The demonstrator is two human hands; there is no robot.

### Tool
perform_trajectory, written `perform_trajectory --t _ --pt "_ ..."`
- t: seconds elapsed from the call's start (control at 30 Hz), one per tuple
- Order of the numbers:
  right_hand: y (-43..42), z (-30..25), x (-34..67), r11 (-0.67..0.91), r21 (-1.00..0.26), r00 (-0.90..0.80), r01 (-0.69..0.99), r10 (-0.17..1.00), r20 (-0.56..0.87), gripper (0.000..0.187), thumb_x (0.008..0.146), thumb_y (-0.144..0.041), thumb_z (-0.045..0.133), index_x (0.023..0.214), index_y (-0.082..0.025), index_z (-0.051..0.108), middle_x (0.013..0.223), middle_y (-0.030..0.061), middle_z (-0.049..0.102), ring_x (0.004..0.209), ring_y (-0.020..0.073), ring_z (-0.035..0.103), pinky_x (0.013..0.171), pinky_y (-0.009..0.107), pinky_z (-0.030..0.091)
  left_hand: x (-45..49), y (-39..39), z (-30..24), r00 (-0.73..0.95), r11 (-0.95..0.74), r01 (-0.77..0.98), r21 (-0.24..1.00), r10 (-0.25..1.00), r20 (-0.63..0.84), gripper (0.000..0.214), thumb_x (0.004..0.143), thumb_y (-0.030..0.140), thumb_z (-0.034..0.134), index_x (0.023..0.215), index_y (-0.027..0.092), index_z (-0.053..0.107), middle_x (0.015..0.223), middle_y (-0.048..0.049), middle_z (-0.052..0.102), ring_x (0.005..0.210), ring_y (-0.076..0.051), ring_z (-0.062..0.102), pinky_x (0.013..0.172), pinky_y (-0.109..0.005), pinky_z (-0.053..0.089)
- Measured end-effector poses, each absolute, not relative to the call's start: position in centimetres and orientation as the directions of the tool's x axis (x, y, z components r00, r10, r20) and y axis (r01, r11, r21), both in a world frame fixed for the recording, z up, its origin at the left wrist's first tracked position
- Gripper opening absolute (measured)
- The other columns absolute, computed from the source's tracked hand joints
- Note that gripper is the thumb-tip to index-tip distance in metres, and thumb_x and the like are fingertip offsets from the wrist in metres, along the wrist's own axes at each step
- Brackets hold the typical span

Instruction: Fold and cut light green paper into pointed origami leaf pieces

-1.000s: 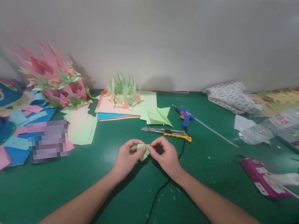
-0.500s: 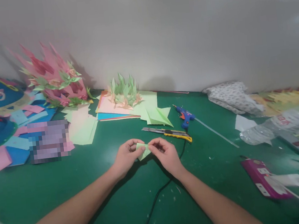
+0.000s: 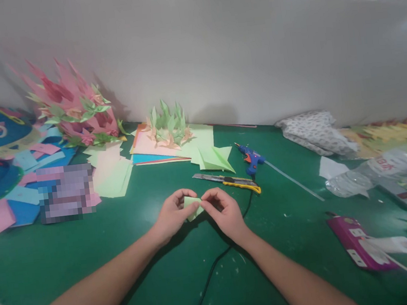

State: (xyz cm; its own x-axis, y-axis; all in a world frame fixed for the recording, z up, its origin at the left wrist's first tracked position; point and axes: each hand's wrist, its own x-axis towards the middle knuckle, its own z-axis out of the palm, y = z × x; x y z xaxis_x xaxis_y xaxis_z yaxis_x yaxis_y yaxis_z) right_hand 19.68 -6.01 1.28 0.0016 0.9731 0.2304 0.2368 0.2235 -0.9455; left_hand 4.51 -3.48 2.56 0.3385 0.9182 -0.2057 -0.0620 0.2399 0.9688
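A small folded piece of light green paper (image 3: 192,206) is pinched between both hands just above the green table (image 3: 125,239). My left hand (image 3: 174,214) curls round its left side with thumb and fingers closed on it. My right hand (image 3: 223,211) pinches its right edge with fingertips pressed together. Most of the paper is hidden by the fingers.
A yellow utility knife (image 3: 229,181) and a blue glue gun (image 3: 251,157) lie just beyond the hands; a black cord (image 3: 210,274) runs toward me. Green paper sheets (image 3: 112,175), folded paper flowers (image 3: 167,125), a pink paper arrangement (image 3: 73,108) and a purple power strip (image 3: 357,242) surround the area.
My right fingers have shifted slightly left along the green paper, closing the gap between the hands. Both hands stay in the same place.
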Motion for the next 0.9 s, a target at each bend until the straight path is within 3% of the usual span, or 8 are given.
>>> perform_trajectory --t 0.2,0.4,0.47,0.63,0.77,0.9 --pt "-5.7 1.5 20.0 0.152 -0.975 -0.046 0.162 0.988 0.146 0.011 0.078 -0.028 0.057 0.085 -0.02 0.056 0.076 0.0007 0.058 0.067 0.0123 0.056 0.061 0.023 0.048 4.4 -3.1 2.5 0.41 0.302 -0.163 0.939 0.887 -0.214 0.038 0.065 0.032 0.07 0.09 0.017 0.045 0.065 0.0047 0.054 0.054 -0.007 0.05 0.052 -0.018 0.038" --pt "-5.5 1.1 20.1 0.149 -0.958 -0.109 0.246 0.986 0.125 0.009 0.078 -0.027 0.055 0.078 -0.018 0.056 0.072 0.0004 0.056 0.066 0.0122 0.054 0.061 0.023 0.047 3.9 -3.0 1.7 0.356 -0.022 0.105 0.994 0.934 -0.017 0.028 0.069 0.03 0.065 0.089 0.019 0.049 0.071 0.0031 0.055 0.058 -0.009 0.05 0.053 -0.019 0.038" --pt "-5.5 1.0 20.1 0.148 -0.956 -0.108 0.252 0.986 0.124 0.008 0.078 -0.026 0.054 0.077 -0.018 0.055 0.071 -0.0004 0.055 0.064 0.0116 0.053 0.06 0.023 0.046 3.9 -3.0 1.4 0.361 -0.059 0.111 0.992 0.933 0.015 0.027 0.07 0.029 0.065 0.091 0.019 0.051 0.076 0.001 0.057 0.064 -0.01 0.052 0.058 -0.02 0.04" --pt "-5.3 1.0 20.3 0.049 -0.991 -0.047 0.125 0.998 0.044 0.012 0.078 -0.03 0.055 0.076 -0.018 0.051 0.064 -0.003 0.05 0.056 0.01 0.05 0.055 0.022 0.044 4.2 -2.8 1.2 0.421 0.095 -0.107 0.99 0.906 -0.041 0.048 0.066 0.03 0.07 0.103 0.02 0.042 0.082 0.0008 0.057 0.066 -0.01 0.055 0.058 -0.021 0.043" --pt "-5.1 0.9 20.5 -0.018 -0.999 -0.052 0.027 0.998 -0.019 0.016 0.075 -0.032 0.058 0.077 -0.018 0.051 0.063 -0.0035 0.05 0.055 0.0098 0.051 0.055 0.022 0.044 4.2 -2.5 1.3 0.386 0.16 -0.133 0.978 0.917 -0.097 0.042 0.069 0.028 0.067 0.101 0.019 0.04 0.076 0.0029 0.056 0.063 -0.009 0.056 0.059 -0.021 0.044" --pt "-5.2 0.6 20.4 0.022 -0.995 -0.088 0.1 0.996 0.013 0.017 0.074 -0.032 0.06 0.083 -0.018 0.055 0.069 -0.0016 0.054 0.06 0.0107 0.051 0.056 0.022 0.042 4.2 -2.6 1.5 0.364 0.159 -0.131 0.979 0.926 -0.101 0.036 0.069 0.027 0.067 0.092 0.018 0.041 0.067 0.0058 0.053 0.059 -0.008 0.055 0.06 -0.021 0.045"
